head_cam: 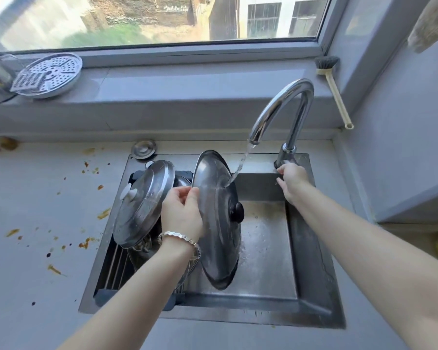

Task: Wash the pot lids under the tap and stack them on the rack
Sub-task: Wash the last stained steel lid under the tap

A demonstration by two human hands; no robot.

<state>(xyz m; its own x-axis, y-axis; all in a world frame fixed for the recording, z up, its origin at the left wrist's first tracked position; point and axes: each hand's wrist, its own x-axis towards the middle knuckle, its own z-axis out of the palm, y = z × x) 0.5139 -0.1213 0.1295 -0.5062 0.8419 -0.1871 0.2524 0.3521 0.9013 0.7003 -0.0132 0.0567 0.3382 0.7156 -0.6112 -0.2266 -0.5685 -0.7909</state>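
Left grip [181,213] pinches the black-knobbed lid [216,233] by its rim, right grip [292,179] clasps the tap lever [285,162], white-knobbed lid [142,205] leaning alongside.

Black-knob lid [216,223]: round steel, wet, stood almost on edge, domed knob side turned toward the tap [281,109]. It hangs just left of and below the tap's spout, and my left grip [181,215] pinches its upper left rim.
Water [240,165]: a thin stream from the tap, striking this lid's upper face near the rim.
White-knob lid [143,205]: round steel, beaded with drops, tilted, leaning on the rack, farther left of the tap.
Rack [111,269]: dark frame with thin metal rods, well left of the tap, largely covered.
Tap: chromed gooseneck, running. My right grip [292,180] curls over the tap handle [285,162] at its base.
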